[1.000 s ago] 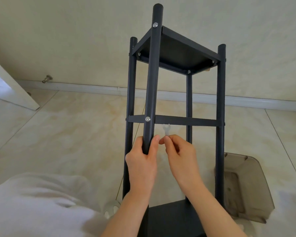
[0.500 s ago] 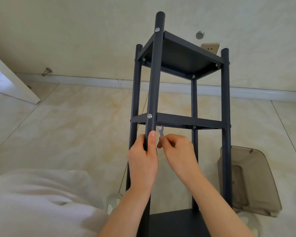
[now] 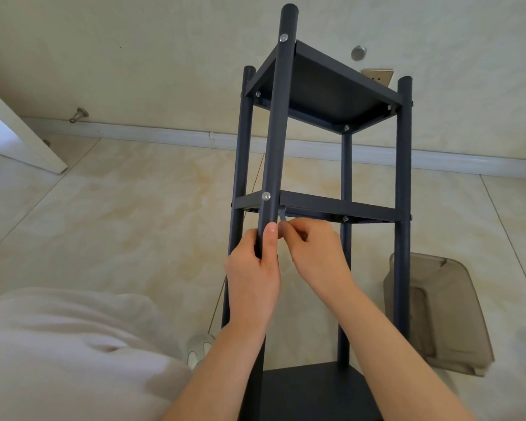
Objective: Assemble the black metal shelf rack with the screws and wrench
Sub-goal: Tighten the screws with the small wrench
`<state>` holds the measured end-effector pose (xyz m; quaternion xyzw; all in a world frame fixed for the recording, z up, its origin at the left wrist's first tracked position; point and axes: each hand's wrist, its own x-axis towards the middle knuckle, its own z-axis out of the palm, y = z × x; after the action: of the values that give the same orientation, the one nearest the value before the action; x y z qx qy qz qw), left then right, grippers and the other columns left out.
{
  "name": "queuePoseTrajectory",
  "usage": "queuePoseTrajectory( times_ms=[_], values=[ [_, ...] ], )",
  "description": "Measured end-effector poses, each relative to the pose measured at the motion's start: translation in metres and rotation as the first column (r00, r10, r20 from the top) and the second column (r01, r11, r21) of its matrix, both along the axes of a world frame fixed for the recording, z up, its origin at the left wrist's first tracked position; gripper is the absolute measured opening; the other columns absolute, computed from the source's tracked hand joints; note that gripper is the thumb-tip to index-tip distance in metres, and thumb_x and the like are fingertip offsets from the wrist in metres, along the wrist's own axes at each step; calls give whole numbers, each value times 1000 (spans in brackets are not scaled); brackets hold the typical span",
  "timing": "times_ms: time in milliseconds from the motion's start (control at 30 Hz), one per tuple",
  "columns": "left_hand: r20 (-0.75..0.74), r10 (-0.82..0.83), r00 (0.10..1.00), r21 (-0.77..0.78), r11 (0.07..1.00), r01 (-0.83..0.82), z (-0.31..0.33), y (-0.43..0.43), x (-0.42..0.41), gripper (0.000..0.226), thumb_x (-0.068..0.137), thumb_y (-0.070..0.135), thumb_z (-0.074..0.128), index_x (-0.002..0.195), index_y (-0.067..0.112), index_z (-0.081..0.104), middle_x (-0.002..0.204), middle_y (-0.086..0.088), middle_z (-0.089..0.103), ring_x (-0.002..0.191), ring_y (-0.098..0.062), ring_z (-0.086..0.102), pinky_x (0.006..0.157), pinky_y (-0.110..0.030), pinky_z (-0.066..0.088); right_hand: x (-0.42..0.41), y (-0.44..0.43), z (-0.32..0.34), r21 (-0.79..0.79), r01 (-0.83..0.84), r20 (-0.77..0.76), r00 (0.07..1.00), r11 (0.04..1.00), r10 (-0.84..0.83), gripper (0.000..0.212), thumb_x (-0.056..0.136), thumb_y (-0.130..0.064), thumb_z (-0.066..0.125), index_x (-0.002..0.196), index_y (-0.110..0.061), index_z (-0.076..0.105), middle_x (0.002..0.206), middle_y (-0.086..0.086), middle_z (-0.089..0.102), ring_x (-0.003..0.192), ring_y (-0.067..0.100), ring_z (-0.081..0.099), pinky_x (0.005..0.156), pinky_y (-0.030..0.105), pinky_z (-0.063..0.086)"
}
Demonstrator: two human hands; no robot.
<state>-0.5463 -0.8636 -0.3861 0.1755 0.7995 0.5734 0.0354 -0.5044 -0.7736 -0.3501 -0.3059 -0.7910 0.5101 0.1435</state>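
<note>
Tightening the mid-shelf joint is judged the step in hand. The rack [image 3: 325, 86] stands on the floor at frame centre. The left grip [image 3: 252, 278], centre-left, is wrapped round the front post [image 3: 278, 117] just below the screw [image 3: 266, 196]; brace the post so it cannot twist. The wrench [image 3: 282, 214], just right of the post under the shelf rail [image 3: 340, 206], is pinched by the right grip [image 3: 313, 253]. Its head is hidden behind the post; seat it fully, then turn in short strokes.
</note>
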Motion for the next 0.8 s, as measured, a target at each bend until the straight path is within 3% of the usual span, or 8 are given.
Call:
queuePoseTrajectory(
  times_ms=[100, 200, 267, 333, 433, 533, 667, 800],
  values=[
    [-23, 8, 1000, -9, 1000, -8, 0, 0, -1, 61, 82, 73, 31, 70, 18, 53, 55, 0, 51, 47, -9, 46, 46, -18, 37, -4, -1, 0, 31, -14, 23, 1000, 999, 13, 44, 101, -22, 51, 57, -31, 50, 49, -8, 49, 52, 7, 44, 55, 22, 37],
    [-18, 12, 1000, -5, 1000, -12, -1, 1, -1, 57, 82, 73, 31, 68, 21, 50, 54, 1, 52, 47, -10, 47, 45, -18, 37, -6, -1, 0, 10, 3, 36, 999, 1000, -3, 41, 100, -21, 51, 60, -27, 56, 53, -5, 50, 56, 13, 47, 67, 39, 53],
    [-11, 10, 1000, -8, 1000, -10, -1, 1, -1, 56, 82, 73, 32, 70, 22, 52, 54, 4, 51, 46, -9, 47, 45, -19, 37, -5, 0, -2, -38, 25, 37, 999, 999, -24, 33, 100, -19, 51, 70, -21, 67, 54, -5, 51, 56, 12, 47, 71, 41, 57],
    [-3, 14, 1000, -3, 1000, -14, -1, 1, -1, 54, 82, 73, 33, 68, 25, 51, 53, 5, 49, 46, -9, 46, 45, -20, 37, -5, 1, -3, -60, 49, 37, 998, 997, -47, 28, 99, -18, 52, 83, -16, 74, 55, -5, 53, 55, 12, 47, 70, 40, 56],
    [10, 9, 1000, 2, 1000, -9, -1, 0, -2, 57, 83, 73, 34, 68, 21, 49, 53, 1, 48, 47, -15, 45, 46, -29, 38, -5, 5, 0, -46, 59, 14, 998, 997, -58, 26, 97, -16, 53, 86, -16, 75, 52, -10, 53, 55, 11, 47, 68, 39, 55],
    [39, 4, 999, 8, 1000, -5, 1, 0, -1, 61, 82, 75, 34, 68, 17, 48, 55, -3, 46, 49, -20, 43, 48, -38, 38, -7, 9, 2, -34, 44, 5, 999, 998, -44, 25, 97, -17, 54, 85, -15, 75, 62, 2, 61, 56, 12, 48, 63, 36, 52],
    [28, 6, 1000, -9, 1000, -6, 1, 0, -1, 59, 82, 75, 32, 68, 20, 48, 54, -1, 47, 48, -18, 44, 46, -32, 38, -7, 13, 0, -9, 30, 4, 1000, 1000, -30, 25, 96, -17, 55, 82, -17, 76, 50, -8, 51, 45, 5, 41, 51, 18, 34],
    [25, 8, 1000, -16, 1000, -8, 1, 0, -1, 58, 82, 74, 32, 68, 20, 49, 55, -4, 49, 48, -18, 46, 47, -31, 39, -6, 15, -4, -30, 35, -18, 999, 999, -36, 24, 96, -18, 56, 83, -17, 76, 47, -14, 52, 47, 3, 45, 54, 17, 35]
  ],
)
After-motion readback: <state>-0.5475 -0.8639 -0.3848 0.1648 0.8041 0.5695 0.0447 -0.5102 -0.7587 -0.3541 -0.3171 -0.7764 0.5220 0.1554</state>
